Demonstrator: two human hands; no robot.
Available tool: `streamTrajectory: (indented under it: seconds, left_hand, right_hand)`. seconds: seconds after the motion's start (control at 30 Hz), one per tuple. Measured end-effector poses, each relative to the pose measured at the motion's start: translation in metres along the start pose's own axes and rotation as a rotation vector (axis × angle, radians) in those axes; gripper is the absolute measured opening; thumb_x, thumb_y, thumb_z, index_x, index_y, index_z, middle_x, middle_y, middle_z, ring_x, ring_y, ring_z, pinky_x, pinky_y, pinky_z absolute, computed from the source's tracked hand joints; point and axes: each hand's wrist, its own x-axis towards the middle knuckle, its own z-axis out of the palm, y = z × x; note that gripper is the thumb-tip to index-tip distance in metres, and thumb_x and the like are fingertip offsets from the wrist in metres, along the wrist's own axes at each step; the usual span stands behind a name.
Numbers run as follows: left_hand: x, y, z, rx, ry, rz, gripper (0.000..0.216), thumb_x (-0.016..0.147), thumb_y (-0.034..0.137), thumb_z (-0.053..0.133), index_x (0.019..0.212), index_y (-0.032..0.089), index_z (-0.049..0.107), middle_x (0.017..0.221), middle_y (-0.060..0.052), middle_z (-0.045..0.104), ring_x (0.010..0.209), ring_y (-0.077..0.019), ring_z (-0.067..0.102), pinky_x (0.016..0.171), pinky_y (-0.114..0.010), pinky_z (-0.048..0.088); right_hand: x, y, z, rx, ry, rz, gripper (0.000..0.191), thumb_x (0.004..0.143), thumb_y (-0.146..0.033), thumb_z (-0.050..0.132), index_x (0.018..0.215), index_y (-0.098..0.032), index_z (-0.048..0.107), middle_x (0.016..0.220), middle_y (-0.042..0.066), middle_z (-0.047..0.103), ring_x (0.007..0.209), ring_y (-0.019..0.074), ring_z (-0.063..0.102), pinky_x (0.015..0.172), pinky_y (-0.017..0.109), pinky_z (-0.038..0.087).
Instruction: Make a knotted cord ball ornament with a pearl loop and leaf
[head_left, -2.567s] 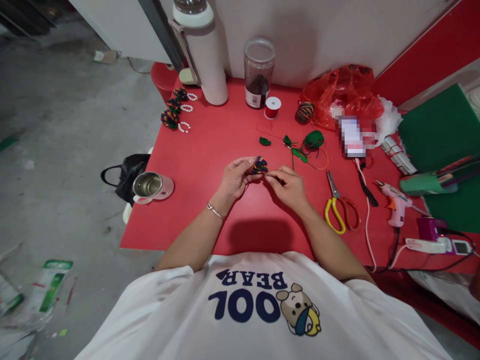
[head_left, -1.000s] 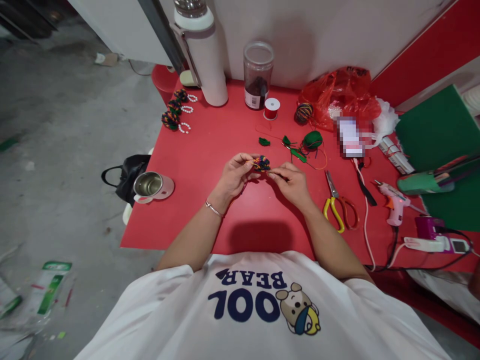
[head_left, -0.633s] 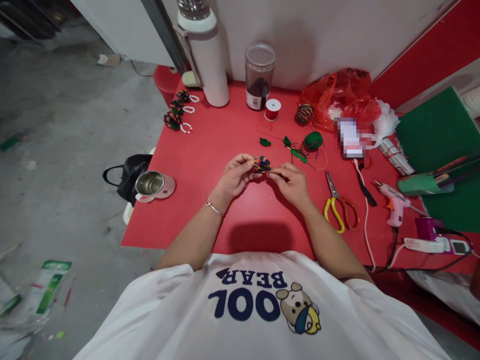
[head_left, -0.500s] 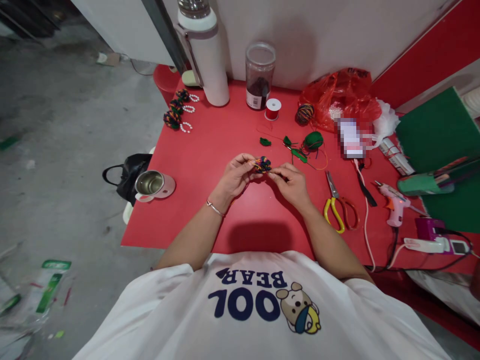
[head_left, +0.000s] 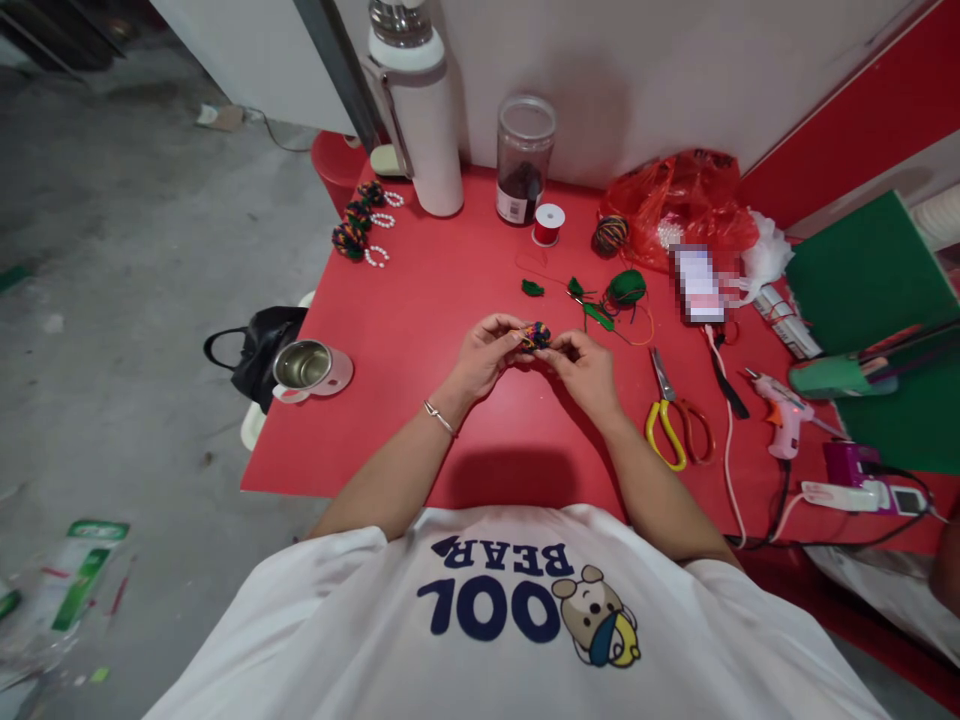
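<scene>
A small multicolored crocheted yarn piece (head_left: 535, 336) is between my hands above the red table (head_left: 405, 330). My left hand (head_left: 484, 360) pinches its left side between thumb and fingers. My right hand (head_left: 586, 375) is closed at its right edge, fingertips pressed on the yarn; whether a thin tool is also in those fingers is hidden. Just beyond lie a small green crocheted leaf (head_left: 532, 288), a green-handled tool (head_left: 598, 316) and a green yarn ball (head_left: 627, 288). Farther back is a variegated yarn ball (head_left: 610, 236).
Yellow-handled scissors (head_left: 667, 420) and a pink glue gun (head_left: 784, 415) with cords lie on the right. A metal cup (head_left: 315, 370) stands left, near finished yarn pieces with bead loops (head_left: 349, 238). Behind are a white flask (head_left: 431, 130), a jar (head_left: 523, 160) and a red thread spool (head_left: 549, 226).
My right fingers have moved in closer against the yarn piece, and it has turned slightly in my hold. The whole view has shifted a little.
</scene>
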Motion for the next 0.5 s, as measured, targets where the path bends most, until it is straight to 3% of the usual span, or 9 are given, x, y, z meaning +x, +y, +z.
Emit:
streamTrajectory:
  seconds: [0.2,0.3,0.37,0.5]
  left_hand:
    - [-0.003,0.002,0.004,-0.019,0.035,-0.034,0.051,0.066,0.038,0.101,0.094,0.017,0.063,0.094,0.0,0.074,0.075,-0.0145,0.075,0.064,-0.029,0.069]
    - [-0.003,0.004,0.005,-0.033,0.033,-0.061,0.048,0.069,0.036,0.099,0.095,0.017,0.062,0.092,0.0,0.074,0.075,-0.0153,0.075,0.064,-0.031,0.07]
    - [-0.004,0.005,0.004,-0.042,0.018,-0.088,0.047,0.07,0.035,0.098,0.096,0.017,0.064,0.093,-0.001,0.075,0.075,-0.016,0.076,0.064,-0.031,0.07]
    - [-0.004,0.001,0.005,-0.063,-0.024,-0.117,0.052,0.064,0.038,0.102,0.095,0.016,0.067,0.087,-0.001,0.075,0.067,-0.0167,0.076,0.06,-0.031,0.069]
  right_hand:
    - [-0.006,-0.007,-0.002,0.202,-0.153,0.03,0.031,0.082,-0.045,0.077,0.095,-0.026,0.057,0.074,-0.004,0.064,0.062,0.0149,0.064,0.06,0.028,0.052]
    - [-0.009,-0.016,-0.008,0.182,-0.245,-0.026,0.023,0.089,-0.043,0.07,0.098,-0.026,0.057,0.078,-0.002,0.066,0.066,0.0162,0.067,0.061,0.029,0.054]
    - [-0.007,-0.023,-0.012,0.0,-0.179,-0.143,0.016,0.092,-0.04,0.067,0.089,-0.025,0.061,0.076,-0.001,0.065,0.066,0.016,0.063,0.062,0.03,0.051]
    - [0.006,-0.034,-0.017,-0.247,0.004,-0.334,0.024,0.096,-0.041,0.067,0.083,-0.023,0.072,0.075,0.002,0.063,0.067,0.0155,0.055,0.066,0.032,0.045]
